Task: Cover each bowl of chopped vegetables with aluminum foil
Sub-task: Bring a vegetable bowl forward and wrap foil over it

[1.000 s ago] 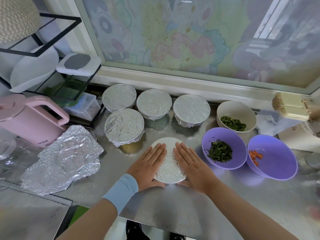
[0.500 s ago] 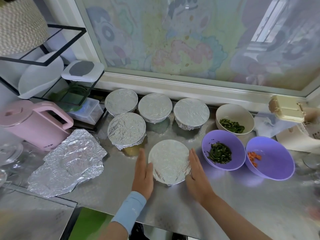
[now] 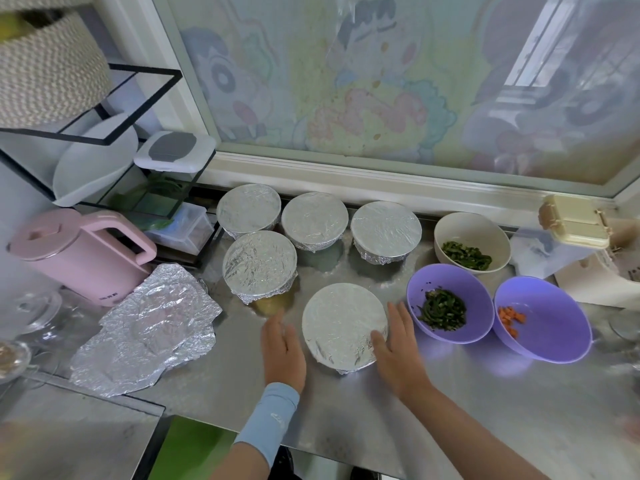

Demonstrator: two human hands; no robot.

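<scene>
bare counter [image 3: 398, 420] in front, foil-covered bowls [image 3: 313, 220] crowding behind

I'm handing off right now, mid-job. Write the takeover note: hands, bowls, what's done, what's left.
Left hand: open, holding nothing, just left of the front foiled bowl.
Right hand: open, fingers along that bowl's right side, thumb at its foil edge.
Done: five bowls foiled, the front one and the four rear bowls.
Left: cream bowl of greens, purple greens bowl and carrot bowl, all uncovered, to the right.
Spare foil lies crumpled on the counter, far left.
</scene>
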